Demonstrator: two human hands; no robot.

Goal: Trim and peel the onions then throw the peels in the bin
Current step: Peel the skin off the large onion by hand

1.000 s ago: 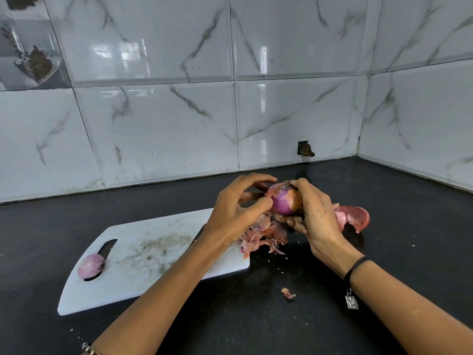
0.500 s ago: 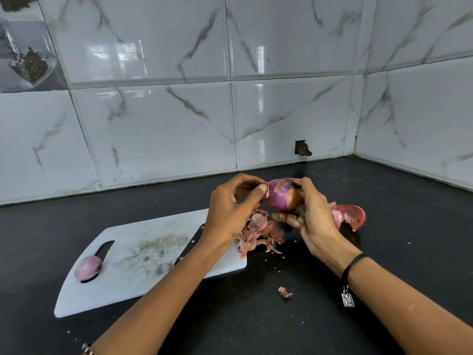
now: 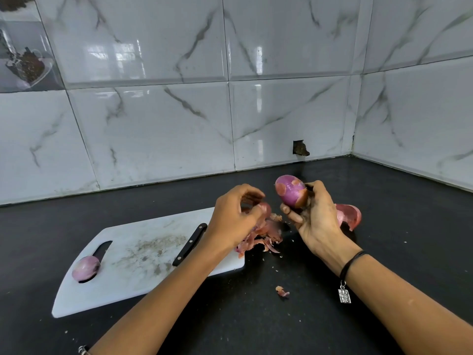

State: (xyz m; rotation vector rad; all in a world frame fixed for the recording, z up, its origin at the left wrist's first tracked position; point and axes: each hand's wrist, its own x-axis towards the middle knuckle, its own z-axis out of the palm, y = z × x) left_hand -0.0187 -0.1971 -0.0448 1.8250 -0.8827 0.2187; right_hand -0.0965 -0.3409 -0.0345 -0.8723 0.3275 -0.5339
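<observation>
Head view — right hand (image 3: 317,219) grips half-peeled onion (image 3: 290,191); left hand (image 3: 234,221) pinches peel piece (image 3: 265,208) above peel pile (image 3: 261,239).

Onions: 2 for sure. 1 peeled onion (image 3: 85,267) on the board at 8 o'clock, 1 part-peeled onion (image 3: 291,191) held in the right grip (image 3: 314,221) at 1 o'clock. 1 pink thing (image 3: 349,216) behind that grip at 3 o'clock, whole onion or skin shell, can't tell. Grips: 2; left grip (image 3: 235,217) pinches 1 peel strip (image 3: 265,208). Peel pile (image 3: 263,238): 1. Loose peel scrap (image 3: 282,291): 1, on the table (image 3: 409,213) at 6 o'clock. Knife (image 3: 190,243): 1. Cutting board (image 3: 143,275): 1. Wrist bands: 2, i.e. black cord band (image 3: 352,262) on the right arm, left wrist band (image 3: 83,349).
</observation>
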